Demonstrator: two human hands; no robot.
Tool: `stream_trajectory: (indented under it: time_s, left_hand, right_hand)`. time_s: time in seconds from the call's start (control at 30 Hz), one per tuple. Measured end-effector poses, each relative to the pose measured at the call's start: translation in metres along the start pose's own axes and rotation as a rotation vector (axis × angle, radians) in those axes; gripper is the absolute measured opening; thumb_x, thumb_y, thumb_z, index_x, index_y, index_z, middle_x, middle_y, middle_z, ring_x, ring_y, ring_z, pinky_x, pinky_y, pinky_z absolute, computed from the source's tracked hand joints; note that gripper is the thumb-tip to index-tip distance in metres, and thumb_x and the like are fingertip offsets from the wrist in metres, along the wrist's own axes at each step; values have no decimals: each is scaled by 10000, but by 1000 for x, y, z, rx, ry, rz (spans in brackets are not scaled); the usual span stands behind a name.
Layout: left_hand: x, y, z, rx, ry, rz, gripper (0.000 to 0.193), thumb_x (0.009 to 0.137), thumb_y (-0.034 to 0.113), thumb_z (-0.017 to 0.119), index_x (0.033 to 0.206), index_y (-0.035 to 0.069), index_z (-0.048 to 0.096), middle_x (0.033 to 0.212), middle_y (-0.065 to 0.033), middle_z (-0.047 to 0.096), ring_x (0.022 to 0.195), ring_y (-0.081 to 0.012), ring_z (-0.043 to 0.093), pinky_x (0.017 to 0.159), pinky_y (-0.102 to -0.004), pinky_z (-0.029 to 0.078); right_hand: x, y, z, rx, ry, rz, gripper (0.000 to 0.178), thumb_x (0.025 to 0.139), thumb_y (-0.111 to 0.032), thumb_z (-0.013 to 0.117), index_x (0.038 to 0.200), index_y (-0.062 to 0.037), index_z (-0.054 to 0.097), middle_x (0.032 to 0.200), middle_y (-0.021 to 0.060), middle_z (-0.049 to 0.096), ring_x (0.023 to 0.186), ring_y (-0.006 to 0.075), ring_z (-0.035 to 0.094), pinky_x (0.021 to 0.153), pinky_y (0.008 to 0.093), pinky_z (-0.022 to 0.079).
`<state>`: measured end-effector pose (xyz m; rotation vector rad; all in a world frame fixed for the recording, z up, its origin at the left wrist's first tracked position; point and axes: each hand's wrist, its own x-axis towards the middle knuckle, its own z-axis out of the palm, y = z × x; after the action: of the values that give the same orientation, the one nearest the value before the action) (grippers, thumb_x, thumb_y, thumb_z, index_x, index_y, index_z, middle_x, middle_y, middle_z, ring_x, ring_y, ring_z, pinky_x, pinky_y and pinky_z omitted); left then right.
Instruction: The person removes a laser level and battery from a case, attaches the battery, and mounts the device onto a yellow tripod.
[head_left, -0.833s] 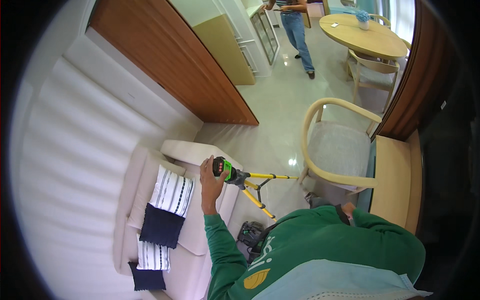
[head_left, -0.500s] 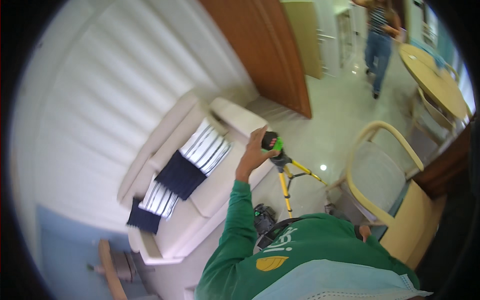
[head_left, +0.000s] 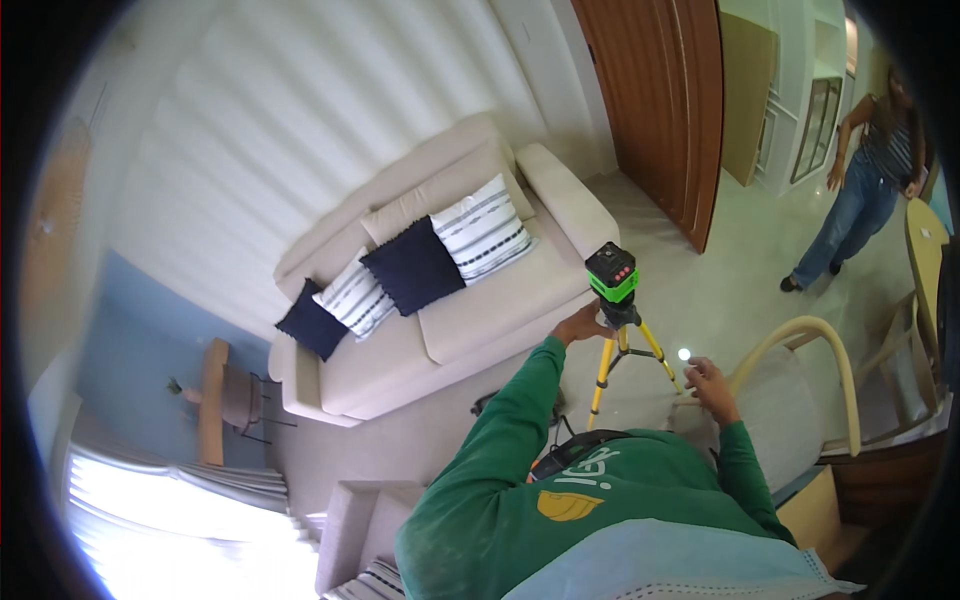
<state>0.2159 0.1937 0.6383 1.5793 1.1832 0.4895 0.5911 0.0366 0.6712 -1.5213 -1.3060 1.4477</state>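
A black and green laser level (head_left: 612,272), with red buttons on top, is mounted on a yellow and black tripod (head_left: 600,383). My left hand (head_left: 582,326) is closed at the tripod's head, just below the level; its fingertips are partly hidden there. To the right of the tripod, my right hand (head_left: 712,388) is raised, its fingers loosely bent and apart. Nothing shows in it, and it touches neither tripod nor level. Both my arms are in green sleeves.
A beige sofa (head_left: 480,325) with dark and striped cushions stands left beyond the tripod. A wooden chair (head_left: 852,385) is close on my right. Behind is a brown door (head_left: 665,110). Another person (head_left: 860,205) stands at far right beside a round table (head_left: 922,240).
My left hand has gone from the level's side down to the tripod's head. My right hand has risen beside the tripod. The view has turned, and the other person appears farther right.
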Motion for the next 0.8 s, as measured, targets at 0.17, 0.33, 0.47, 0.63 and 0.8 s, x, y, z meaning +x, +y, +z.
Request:
stream_trajectory:
  time_s: [0.17, 0.33, 0.47, 0.63, 0.8]
  left_hand:
    - [16, -7, 11, -39, 50, 46, 1158, 629, 327, 1010, 1571, 10, 417, 1572, -217, 512, 1524, -371, 400, 1280, -462, 300]
    - [21, 7, 16, 192, 76, 68, 908, 595, 241, 1004, 1388, 17, 621, 1349, -184, 693, 1340, -331, 596, 1156, -432, 454]
    - [12, -8, 19, 170, 179, 74, 779, 600, 195, 987, 1296, 19, 685, 1243, -162, 741, 1270, -308, 638, 1098, -430, 498]
    - [-20, 34, 33, 133, 174, 5, 839, 648, 234, 987, 1385, 38, 637, 1346, -134, 681, 1281, -276, 605, 1147, -411, 454]
    - [-55, 44, 57, -11, 290, -64, 652, 649, 183, 990, 1223, 30, 718, 1233, -107, 732, 1153, -230, 662, 1062, -390, 507]
  right_hand:
    - [-7, 5, -17, -63, -107, 58, 495, 1008, -311, 664, 1373, 20, 610, 1043, 118, 698, 890, 180, 701, 727, 320, 563]
    - [2, 75, -63, -173, -180, 1, 391, 1037, -279, 645, 1316, -6, 658, 987, 42, 677, 842, 124, 630, 741, 311, 534]
    - [-4, 76, -80, -151, -208, -44, 297, 1053, -293, 635, 1063, 2, 666, 849, 40, 641, 766, 126, 589, 689, 321, 495]
    - [7, 45, -76, -74, -202, 93, 436, 1025, -272, 671, 1315, 51, 631, 966, 75, 695, 823, 141, 658, 756, 310, 538]
    - [30, 49, -57, -75, -262, 74, 471, 1019, -290, 676, 1332, 58, 624, 1024, 96, 704, 863, 161, 692, 787, 324, 551]
